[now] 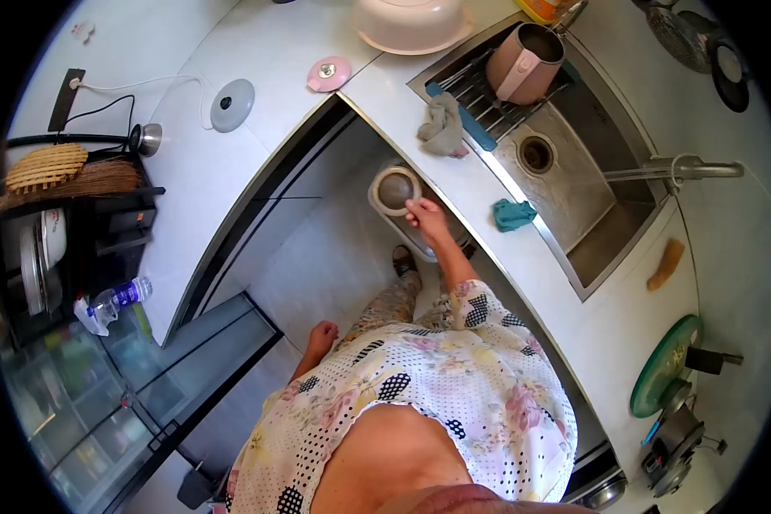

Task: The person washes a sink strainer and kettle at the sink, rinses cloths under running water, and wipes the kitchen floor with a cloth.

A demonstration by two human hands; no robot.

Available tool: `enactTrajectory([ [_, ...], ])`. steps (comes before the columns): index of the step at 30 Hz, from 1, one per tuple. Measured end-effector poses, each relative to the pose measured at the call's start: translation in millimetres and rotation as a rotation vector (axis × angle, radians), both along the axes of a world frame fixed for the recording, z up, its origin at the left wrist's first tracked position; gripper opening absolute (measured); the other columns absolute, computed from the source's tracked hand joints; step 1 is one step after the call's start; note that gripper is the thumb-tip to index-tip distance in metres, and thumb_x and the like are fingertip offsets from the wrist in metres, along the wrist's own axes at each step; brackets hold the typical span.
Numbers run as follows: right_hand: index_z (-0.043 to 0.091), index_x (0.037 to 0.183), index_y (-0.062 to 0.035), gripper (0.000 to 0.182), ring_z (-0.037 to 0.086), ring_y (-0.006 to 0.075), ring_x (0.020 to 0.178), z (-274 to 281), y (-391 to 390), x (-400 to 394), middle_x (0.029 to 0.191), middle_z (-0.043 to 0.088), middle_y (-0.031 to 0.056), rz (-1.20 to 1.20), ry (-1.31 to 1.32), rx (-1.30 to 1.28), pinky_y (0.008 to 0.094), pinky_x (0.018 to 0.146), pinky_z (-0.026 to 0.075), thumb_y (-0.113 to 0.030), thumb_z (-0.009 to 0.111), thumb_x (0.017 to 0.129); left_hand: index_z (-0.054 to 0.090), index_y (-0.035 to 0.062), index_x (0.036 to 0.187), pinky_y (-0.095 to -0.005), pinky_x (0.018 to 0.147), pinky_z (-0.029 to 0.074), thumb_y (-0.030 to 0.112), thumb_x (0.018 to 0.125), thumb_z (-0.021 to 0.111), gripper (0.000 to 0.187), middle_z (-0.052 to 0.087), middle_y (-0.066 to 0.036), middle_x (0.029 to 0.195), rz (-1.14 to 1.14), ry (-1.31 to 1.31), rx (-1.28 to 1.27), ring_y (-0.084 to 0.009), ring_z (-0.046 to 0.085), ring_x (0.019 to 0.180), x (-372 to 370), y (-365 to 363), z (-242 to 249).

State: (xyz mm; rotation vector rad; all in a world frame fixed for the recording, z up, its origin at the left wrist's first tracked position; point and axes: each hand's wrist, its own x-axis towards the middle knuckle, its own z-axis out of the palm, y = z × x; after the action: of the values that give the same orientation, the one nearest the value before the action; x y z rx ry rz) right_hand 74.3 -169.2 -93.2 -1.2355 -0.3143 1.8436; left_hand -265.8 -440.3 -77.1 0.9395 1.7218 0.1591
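My right hand (426, 217) reaches down past the counter edge, its fingers closed on the rim of a round strainer-like bowl (396, 190). The bowl is held over a pale bin-like container (379, 206) near the floor. What lies inside the container is mostly hidden. My left hand (324, 334) hangs low at my side with its fingers curled in, and nothing shows in it.
A sink (574, 193) with a pink pot (527, 64) on its rack is at the right. Cloths (444, 126) lie by its edge. A pink basin (413, 24) and lids (233, 106) stand on the counter. Glass-topped drawers (111, 403) are at the lower left.
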Motion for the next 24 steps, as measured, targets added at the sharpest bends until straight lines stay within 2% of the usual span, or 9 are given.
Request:
enactTrajectory([
  [4, 0.056, 0.079, -0.0094, 0.011, 0.049, 0.0054, 0.053, -14, 14, -5, 0.064, 0.054, -0.0021, 0.028, 0.066, -0.076, 0.0178, 0.044, 0.035, -0.017, 0.062, 0.084, 0.055, 0.0009, 0.088, -0.0286, 0.063, 0.05, 0.01, 0.084, 0.051, 0.011, 0.06, -0.009, 0.071, -0.156, 0.083, -0.051, -0.0158, 0.06, 0.064, -17, -24, -37],
  [6, 0.056, 0.078, -0.0091, 0.011, 0.049, 0.0053, 0.051, -27, 14, -5, 0.063, 0.055, -0.0017, 0.074, -0.017, -0.083, 0.018, 0.043, 0.035, -0.016, 0.062, 0.083, 0.056, 0.001, 0.087, -0.0282, 0.062, 0.05, 0.009, 0.084, 0.051, 0.01, 0.061, -0.008, 0.072, -0.109, 0.073, 0.012, -0.0154, 0.06, 0.064, -4, -17, -15],
  [9, 0.058, 0.072, -0.0073, 0.016, 0.047, 0.0046, 0.048, 3, 9, -2, 0.061, 0.057, -0.0001, 0.145, -0.212, 0.052, 0.0179, 0.043, 0.034, -0.018, 0.062, 0.083, 0.057, 0.0011, 0.087, -0.0279, 0.061, 0.05, 0.007, 0.084, 0.051, 0.009, 0.062, -0.008, 0.074, 0.068, -0.057, 0.064, -0.0151, 0.061, 0.066, 19, 3, -9],
  [13, 0.06, 0.077, -0.0034, 0.014, 0.048, 0.0044, 0.048, 115, -20, 58, 0.058, 0.057, -0.0002, 0.375, -0.204, 0.219, 0.0185, 0.044, 0.036, -0.015, 0.062, 0.083, 0.057, 0.0009, 0.087, -0.0272, 0.06, 0.05, 0.006, 0.083, 0.053, 0.008, 0.062, -0.008, 0.075, 0.064, -0.116, 0.02, -0.015, 0.061, 0.065, 43, 32, -25],
  [15, 0.06, 0.076, -0.0019, 0.012, 0.05, 0.0058, 0.05, 160, -30, 100, 0.061, 0.058, 0.0025, 0.341, -0.281, 0.22, 0.0212, 0.046, 0.038, -0.012, 0.062, 0.082, 0.057, 0.0006, 0.087, -0.0269, 0.06, 0.05, 0.007, 0.083, 0.054, 0.008, 0.062, -0.008, 0.074, -0.009, -0.067, 0.003, -0.0149, 0.061, 0.064, 59, 51, -24],
  [17, 0.061, 0.08, 0.0007, 0.013, 0.051, 0.0069, 0.05, 185, -36, 150, 0.065, 0.059, 0.0028, 0.243, -0.441, 0.416, 0.0228, 0.048, 0.041, -0.012, 0.063, 0.081, 0.057, 0.0006, 0.087, -0.0267, 0.059, 0.05, 0.007, 0.083, 0.055, 0.008, 0.061, -0.008, 0.073, -0.047, -0.053, 0.002, -0.0147, 0.061, 0.063, 79, 68, -25],
  [20, 0.062, 0.083, -0.0005, 0.015, 0.058, 0.021, 0.058, 202, -17, 226, 0.072, 0.061, 0.0099, 0.202, -1.049, 0.569, 0.0317, 0.055, 0.046, -0.014, 0.063, 0.078, 0.057, 0.001, 0.087, -0.0266, 0.059, 0.05, 0.006, 0.083, 0.055, 0.007, 0.061, -0.007, 0.073, -0.072, -0.076, 0.021, -0.0143, 0.06, 0.062, 102, 86, -26],
  [23, 0.062, 0.084, -0.0045, 0.014, 0.059, 0.0334, 0.073, 146, 19, 284, 0.082, 0.061, 0.0153, 0.216, -1.553, 0.621, 0.0408, 0.062, 0.048, -0.015, 0.058, 0.076, 0.057, 0.0016, 0.088, -0.0265, 0.06, 0.05, 0.006, 0.084, 0.054, 0.007, 0.061, -0.007, 0.074, -0.104, -0.089, 0.053, -0.0139, 0.06, 0.063, 122, 102, -30],
  [24, 0.061, 0.084, -0.0047, 0.013, 0.059, 0.033, 0.074, 124, 32, 295, 0.083, 0.06, 0.0151, 0.278, -1.623, 0.56, 0.0411, 0.063, 0.048, -0.014, 0.056, 0.076, 0.057, 0.0018, 0.089, -0.0266, 0.061, 0.05, 0.006, 0.084, 0.054, 0.007, 0.061, -0.007, 0.074, -0.102, -0.092, 0.063, -0.0137, 0.06, 0.064, 128, 105, -29],
])
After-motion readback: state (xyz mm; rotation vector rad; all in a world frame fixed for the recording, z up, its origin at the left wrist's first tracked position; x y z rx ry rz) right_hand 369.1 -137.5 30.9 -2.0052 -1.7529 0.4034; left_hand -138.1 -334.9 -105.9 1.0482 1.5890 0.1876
